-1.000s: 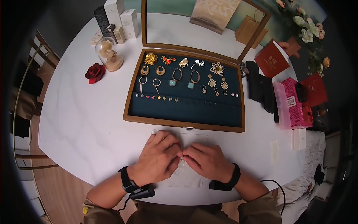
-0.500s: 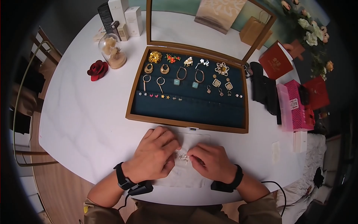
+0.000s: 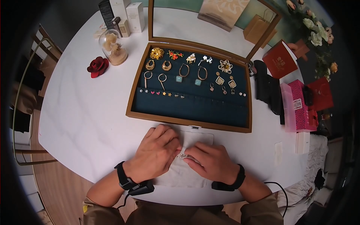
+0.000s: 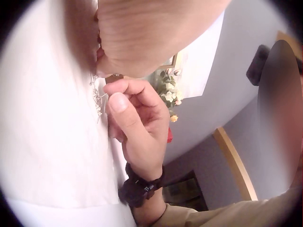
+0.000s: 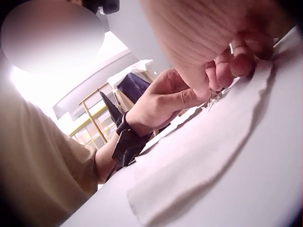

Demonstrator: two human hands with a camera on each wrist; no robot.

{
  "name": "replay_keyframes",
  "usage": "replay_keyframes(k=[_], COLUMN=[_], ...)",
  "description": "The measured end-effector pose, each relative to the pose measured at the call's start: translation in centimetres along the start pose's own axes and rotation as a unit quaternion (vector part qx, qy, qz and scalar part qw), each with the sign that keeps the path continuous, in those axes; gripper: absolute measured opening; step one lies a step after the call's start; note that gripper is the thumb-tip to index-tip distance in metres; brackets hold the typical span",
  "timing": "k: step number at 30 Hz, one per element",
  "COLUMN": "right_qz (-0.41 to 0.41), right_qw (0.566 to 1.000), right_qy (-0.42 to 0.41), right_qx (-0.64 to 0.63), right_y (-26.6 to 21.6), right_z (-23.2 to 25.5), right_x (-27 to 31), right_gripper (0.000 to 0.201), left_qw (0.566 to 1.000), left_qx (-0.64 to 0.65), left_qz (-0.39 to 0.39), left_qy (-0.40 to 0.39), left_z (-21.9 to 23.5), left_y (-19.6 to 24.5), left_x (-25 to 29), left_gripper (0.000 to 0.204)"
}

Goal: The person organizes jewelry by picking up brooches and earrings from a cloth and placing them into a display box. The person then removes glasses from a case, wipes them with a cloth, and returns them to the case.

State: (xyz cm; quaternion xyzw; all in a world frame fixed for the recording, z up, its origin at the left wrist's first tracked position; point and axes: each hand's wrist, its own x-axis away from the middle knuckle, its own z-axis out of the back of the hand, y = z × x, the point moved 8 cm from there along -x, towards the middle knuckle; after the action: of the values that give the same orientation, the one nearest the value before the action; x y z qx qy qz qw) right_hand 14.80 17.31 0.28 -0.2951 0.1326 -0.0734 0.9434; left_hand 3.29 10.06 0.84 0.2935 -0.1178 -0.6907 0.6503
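A small heap of silver jewellery pieces [image 3: 182,156] lies on a white cloth [image 3: 176,177] at the table's front, between both hands. My left hand [image 3: 155,152] bends over its left side, thumb and fingertips right at the heap; I cannot tell whether they hold a piece. From the right, my right hand [image 3: 212,159] reaches in and pinches a thin silver piece between thumb [image 4: 119,102] and index finger, as the left wrist view shows. Just beyond stands an open wooden jewellery case [image 3: 187,122], its dark teal lining carrying rows of earrings [image 3: 183,70] and brooches [image 3: 156,53].
A red flower [image 3: 98,67] and a glass dome [image 3: 113,47] stand at the left, with several boxes [image 3: 135,18] behind. On the right are a black pouch [image 3: 267,88], a pink patterned box [image 3: 299,101] and a red card [image 3: 279,59]. The case's raised lid [image 3: 150,22] leans at the back.
Both hands' fingertips first met over the cloth, then drew apart and uncovered the heap. Now the right fingers have moved back left, in over the pieces. The head view has shifted slightly.
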Motion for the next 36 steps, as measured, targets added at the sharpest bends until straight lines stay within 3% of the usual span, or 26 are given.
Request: replay_keyframes(k=[10, 18, 25, 27, 36], right_qz=[0.013, -0.035, -0.060, -0.065, -0.067], right_qw=[1.000, 0.996, 0.993, 0.988, 0.992], right_qy=[-0.008, 0.042, 0.019, 0.056, 0.036], right_qx=[0.027, -0.068, -0.100, -0.132, -0.102], right_y=[0.2, 1.1, 1.3, 1.6, 1.1], right_z=[-0.8, 0.5, 0.3, 0.6, 1.1], right_x=[0.2, 0.2, 0.4, 0.4, 0.3], right_gripper=[0.006, 0.008, 0.011, 0.012, 0.007], left_qw=[1.000, 1.000, 1.000, 1.000, 0.999], left_qx=[0.011, 0.001, 0.000, -0.010, -0.050], left_qz=[-0.018, -0.017, -0.016, -0.017, -0.018], left_qy=[-0.017, 0.005, 0.011, 0.011, -0.003], left_z=[0.6, 0.2, -0.1, -0.3, 0.1], left_y=[0.0, 0.3, 0.1, 0.0, 0.4], left_x=[-0.2, 0.0, 0.2, 0.3, 0.4], left_gripper=[0.018, 0.021, 0.015, 0.014, 0.017])
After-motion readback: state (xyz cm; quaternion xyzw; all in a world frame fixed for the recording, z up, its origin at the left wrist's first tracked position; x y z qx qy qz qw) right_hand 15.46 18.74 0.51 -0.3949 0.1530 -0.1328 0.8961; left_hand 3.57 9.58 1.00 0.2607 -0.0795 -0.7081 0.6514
